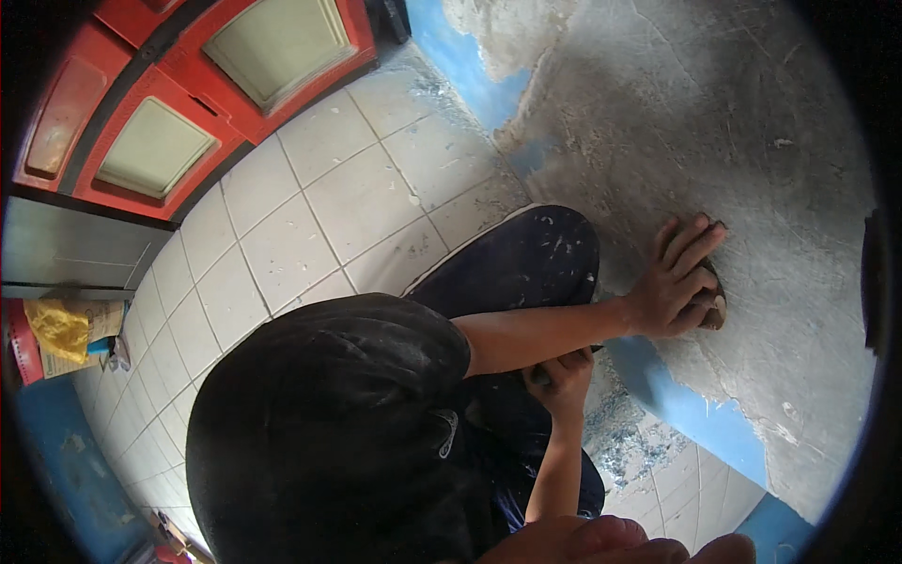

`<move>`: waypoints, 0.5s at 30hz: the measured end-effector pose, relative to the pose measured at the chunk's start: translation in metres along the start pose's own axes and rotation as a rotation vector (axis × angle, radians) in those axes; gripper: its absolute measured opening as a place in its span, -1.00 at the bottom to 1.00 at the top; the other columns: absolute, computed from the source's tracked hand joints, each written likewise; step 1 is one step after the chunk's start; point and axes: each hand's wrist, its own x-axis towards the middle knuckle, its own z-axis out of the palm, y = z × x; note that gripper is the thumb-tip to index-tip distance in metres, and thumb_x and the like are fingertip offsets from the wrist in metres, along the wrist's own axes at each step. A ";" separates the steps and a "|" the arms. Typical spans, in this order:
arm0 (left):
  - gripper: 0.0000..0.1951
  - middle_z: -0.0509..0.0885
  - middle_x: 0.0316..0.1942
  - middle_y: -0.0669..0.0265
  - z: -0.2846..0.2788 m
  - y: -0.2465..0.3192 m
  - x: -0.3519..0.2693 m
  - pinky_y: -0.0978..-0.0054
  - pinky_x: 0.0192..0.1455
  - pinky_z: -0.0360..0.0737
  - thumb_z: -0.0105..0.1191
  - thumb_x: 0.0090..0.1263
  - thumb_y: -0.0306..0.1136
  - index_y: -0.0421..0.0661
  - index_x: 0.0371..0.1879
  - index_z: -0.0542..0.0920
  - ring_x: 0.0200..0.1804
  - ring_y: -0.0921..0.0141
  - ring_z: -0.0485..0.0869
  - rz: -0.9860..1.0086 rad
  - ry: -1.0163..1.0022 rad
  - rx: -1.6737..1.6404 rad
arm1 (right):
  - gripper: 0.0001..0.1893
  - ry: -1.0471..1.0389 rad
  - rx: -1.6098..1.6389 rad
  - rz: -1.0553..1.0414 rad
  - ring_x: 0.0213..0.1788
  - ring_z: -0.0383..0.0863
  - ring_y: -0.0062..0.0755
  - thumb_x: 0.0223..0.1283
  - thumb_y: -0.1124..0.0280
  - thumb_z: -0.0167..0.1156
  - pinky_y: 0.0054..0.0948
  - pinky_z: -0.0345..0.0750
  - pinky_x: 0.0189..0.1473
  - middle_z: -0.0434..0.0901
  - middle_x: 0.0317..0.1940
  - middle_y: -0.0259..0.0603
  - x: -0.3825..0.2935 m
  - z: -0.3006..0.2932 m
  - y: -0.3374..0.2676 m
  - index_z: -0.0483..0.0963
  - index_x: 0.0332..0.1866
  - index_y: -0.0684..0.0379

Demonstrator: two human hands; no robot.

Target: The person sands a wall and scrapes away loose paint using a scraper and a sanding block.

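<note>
My left hand [680, 285] reaches out to the bare grey wall [796, 211], its fingers spread over the surface. Under the thumb side it grips a small brown object with a rounded, pale edge, pressed to the wall; its kind cannot be told. Below that forearm, my right hand [564, 377] stays close to my legs, closed around a grey handle-like piece [541, 375]. A dark flat tip shows beside its fingers, perhaps part of the same thing. Light blue paint [676, 402] with ragged edges remains along the foot of the wall.
White floor tiles [345, 190] bear scattered chips; bluish flakes [620, 437] lie thickly by the wall. My bent knee [521, 261] in dark trousers is near the wall. A red cabinet [232, 113] and a yellow bag [60, 331] are at left. Blurred skin fills part of the bottom edge.
</note>
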 end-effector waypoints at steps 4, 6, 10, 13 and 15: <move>-0.87 0.02 0.59 -0.04 -0.007 -0.002 0.002 -0.27 0.53 -0.29 -0.08 0.49 -0.23 0.02 -0.17 0.41 0.64 -0.02 -0.18 -0.002 -0.005 0.001 | -0.78 -0.059 -0.037 0.029 -0.31 0.73 -0.26 -0.19 0.39 0.48 -0.12 0.58 -0.01 0.71 -0.45 -0.32 -0.001 0.002 -0.002 0.65 -0.35 0.04; -0.87 0.02 0.59 -0.04 -0.007 -0.001 0.002 -0.26 0.53 -0.29 -0.08 0.49 -0.23 0.01 -0.17 0.41 0.64 -0.03 -0.18 0.001 -0.004 0.010 | -0.77 -0.049 -0.038 0.018 -0.30 0.73 -0.26 -0.20 0.38 0.48 -0.12 0.58 -0.01 0.71 -0.43 -0.31 -0.003 0.004 0.000 0.65 -0.34 0.04; -0.81 0.04 0.58 -0.07 0.006 0.002 0.001 -0.25 0.53 -0.30 -0.08 0.52 -0.17 -0.02 -0.17 0.42 0.64 -0.05 -0.16 0.006 0.002 -0.035 | -0.75 -0.015 -0.091 0.034 -0.25 0.73 -0.23 -0.21 0.37 0.49 -0.12 0.58 0.02 0.73 -0.37 -0.28 -0.007 -0.001 -0.001 0.66 -0.31 0.04; -0.76 0.08 0.58 -0.05 0.012 -0.003 0.000 -0.26 0.53 -0.24 -0.12 0.57 -0.11 -0.02 -0.21 0.41 0.63 -0.07 -0.11 0.012 0.055 -0.044 | -0.75 0.004 -0.022 0.049 -0.20 0.73 -0.18 -0.19 0.36 0.48 -0.11 0.56 0.08 0.73 -0.33 -0.26 -0.007 -0.004 0.002 0.66 -0.30 0.06; -0.67 0.10 0.56 -0.13 0.005 -0.011 0.004 -0.26 0.52 -0.23 -0.17 0.60 0.00 -0.03 -0.19 0.42 0.62 -0.09 -0.08 0.040 0.068 0.004 | -0.75 0.034 -0.046 0.051 -0.19 0.73 -0.18 -0.17 0.35 0.46 -0.12 0.55 0.12 0.74 -0.32 -0.26 -0.002 -0.001 0.004 0.66 -0.29 0.07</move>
